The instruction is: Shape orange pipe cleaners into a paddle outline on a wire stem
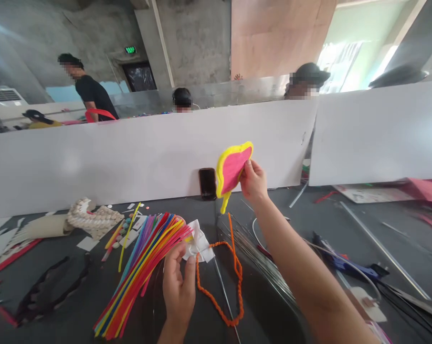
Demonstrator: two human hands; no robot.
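My right hand [253,181] is raised above the dark table [72,286] and pinches a pink leaf-shaped piece edged with yellow pipe cleaner [233,170]. My left hand [178,284] rests low at the table, fingers closed on a crumpled white paper [198,243] beside a bundle of multicoloured pipe cleaners [144,267]. An orange pipe cleaner loop [233,282] lies just right of that hand.
A black phone [207,183] leans against the white divider board [130,153]. Thin metal wires [258,258] fan out under my right arm. A blue glue gun [344,265] lies at right, a woven beige piece [90,219] at left. Other people work behind the divider.
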